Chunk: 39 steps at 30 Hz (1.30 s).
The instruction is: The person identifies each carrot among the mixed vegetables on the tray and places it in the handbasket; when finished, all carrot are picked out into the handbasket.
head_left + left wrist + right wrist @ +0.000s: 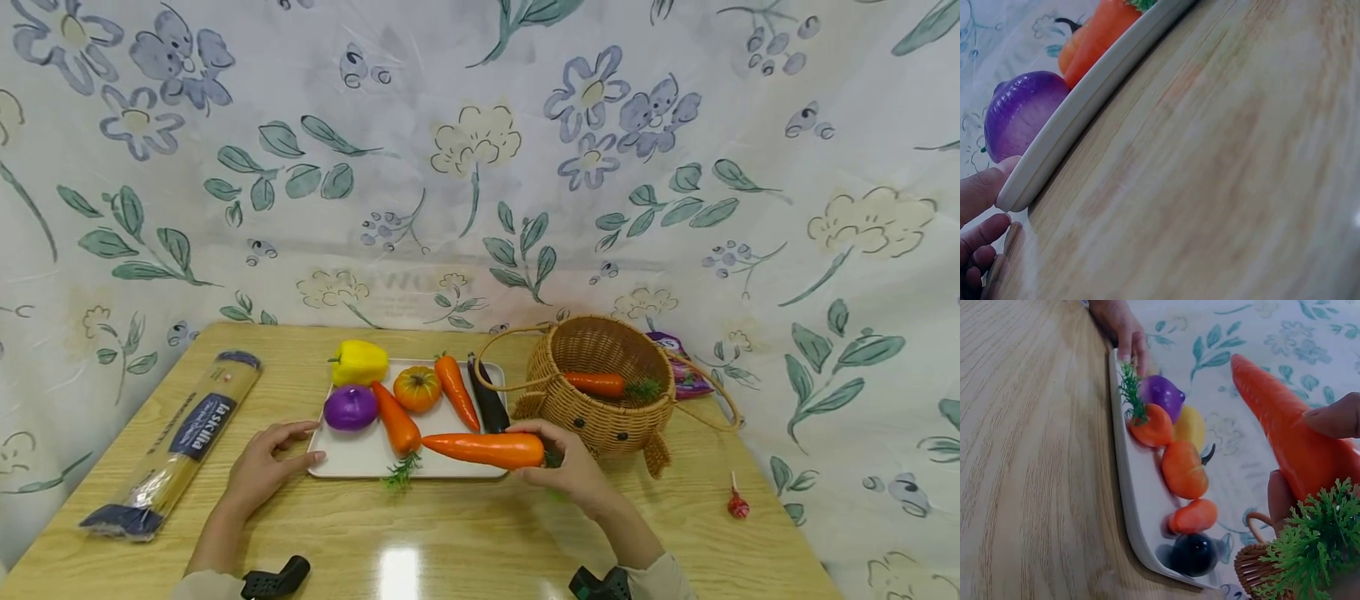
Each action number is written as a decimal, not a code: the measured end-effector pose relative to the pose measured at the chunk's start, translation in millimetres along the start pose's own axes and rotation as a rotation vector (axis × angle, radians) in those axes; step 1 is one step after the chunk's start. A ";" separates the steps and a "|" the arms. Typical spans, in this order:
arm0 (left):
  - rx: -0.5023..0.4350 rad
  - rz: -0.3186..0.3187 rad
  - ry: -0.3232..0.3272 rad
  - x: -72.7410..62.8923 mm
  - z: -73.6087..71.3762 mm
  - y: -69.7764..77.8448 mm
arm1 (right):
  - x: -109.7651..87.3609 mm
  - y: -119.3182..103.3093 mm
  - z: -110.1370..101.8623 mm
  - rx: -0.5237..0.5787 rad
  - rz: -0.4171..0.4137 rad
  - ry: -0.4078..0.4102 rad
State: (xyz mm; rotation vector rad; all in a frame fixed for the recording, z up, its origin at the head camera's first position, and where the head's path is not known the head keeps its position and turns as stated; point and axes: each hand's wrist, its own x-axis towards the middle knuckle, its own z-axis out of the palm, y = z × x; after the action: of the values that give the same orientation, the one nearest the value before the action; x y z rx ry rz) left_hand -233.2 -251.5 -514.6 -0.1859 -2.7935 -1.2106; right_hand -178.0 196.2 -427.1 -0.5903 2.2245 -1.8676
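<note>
My right hand (570,467) grips a large orange carrot (480,450) near its leafy end, thumb and fingers on either side. The carrot's tip points left over the front of the white tray (330,462). In the right wrist view its green leaves (1316,544) hang beside the fingers. My left hand (262,467) rests at the tray's left front corner, thumb over the rim and the other fingers loosely bent. On the tray lie a yellow bell pepper (360,362), a purple onion (351,408), a small pumpkin (417,389), two carrots (456,392) and a dark eggplant (491,404).
Right of the tray stands a wicker basket (592,421) with a carrot (596,383) inside and looped handles. A purple packet (686,367) sits behind it. Towards the right edge lies a red lollipop (738,505). A spaghetti pack (180,442) lies at left. Floral cloth hangs behind.
</note>
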 end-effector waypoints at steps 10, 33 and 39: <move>0.011 0.000 -0.007 -0.4 -0.2 0.8 | -4.9 -9.7 -14.7 -0.026 -0.015 -0.029; 0.031 0.001 0.005 -0.6 1.6 0.5 | -11.7 -37.6 -67.8 -0.123 -0.006 0.032; 0.036 0.002 0.003 -1.2 0.5 -0.4 | -10.7 -45.7 -85.5 -0.079 -0.075 0.024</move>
State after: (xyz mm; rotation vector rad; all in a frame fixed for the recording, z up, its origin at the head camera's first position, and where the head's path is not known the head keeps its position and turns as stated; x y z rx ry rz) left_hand -232.1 -251.4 -515.4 -0.1838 -2.8094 -1.1580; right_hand -192.5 271.7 -367.1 -0.6766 2.3315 -1.8382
